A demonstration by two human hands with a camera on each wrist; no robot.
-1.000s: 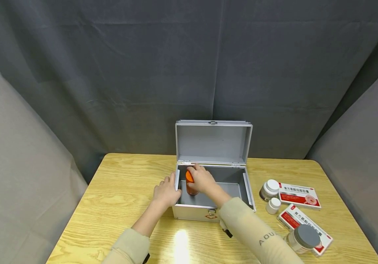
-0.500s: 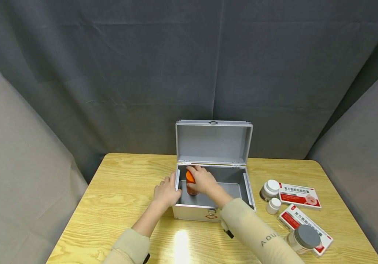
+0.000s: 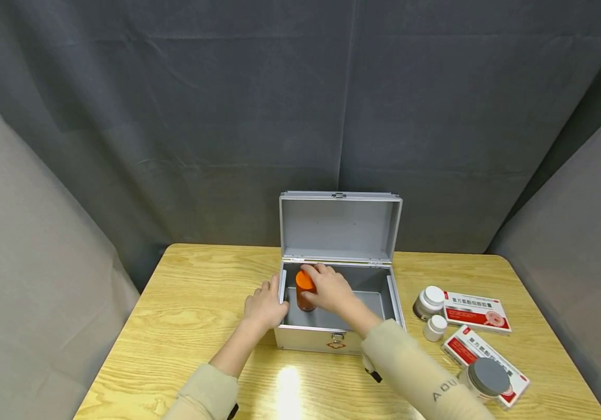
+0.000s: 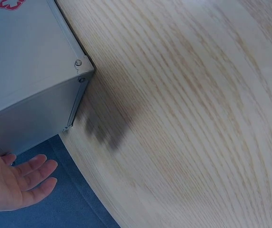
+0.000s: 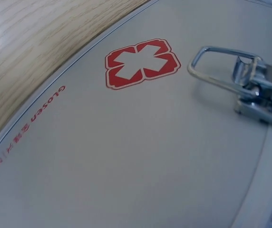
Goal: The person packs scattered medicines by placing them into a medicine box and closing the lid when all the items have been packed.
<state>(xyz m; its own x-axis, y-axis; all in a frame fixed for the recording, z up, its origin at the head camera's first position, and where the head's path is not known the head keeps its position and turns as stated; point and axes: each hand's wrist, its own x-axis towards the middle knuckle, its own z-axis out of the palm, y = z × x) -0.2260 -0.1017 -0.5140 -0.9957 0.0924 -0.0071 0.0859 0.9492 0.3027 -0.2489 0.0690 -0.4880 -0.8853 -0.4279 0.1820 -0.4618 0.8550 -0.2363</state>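
Observation:
An orange-capped brown bottle [image 3: 305, 286] stands upright inside the silver first-aid case [image 3: 313, 338], at its left end. Just right of the bottle is my right hand [image 3: 330, 290], its thumb and fingers spread apart beside the cap. Whether a fingertip still touches the bottle is hard to see. My left hand [image 3: 264, 306] rests against the case's left side, thumb at the rim. In the left wrist view that hand's fingers [image 4: 35, 178] extend loosely past the case's side. The right wrist view shows only the case front with a red cross emblem [image 5: 142, 64] and a metal latch [image 5: 257, 85].
The case lid [image 3: 340, 227] stands up at the back. To the right lie two red-and-white medicine boxes, one farther back [image 3: 475, 312] and one nearer [image 3: 470, 345]. Beside them are a white-capped jar [image 3: 429, 302], a small white bottle [image 3: 435, 328] and a grey-lidded jar [image 3: 489, 376].
My right hand has loosened from the bottle and shifted slightly right, uncovering more of the orange cap. The bottle stays in place. My left hand has not moved.

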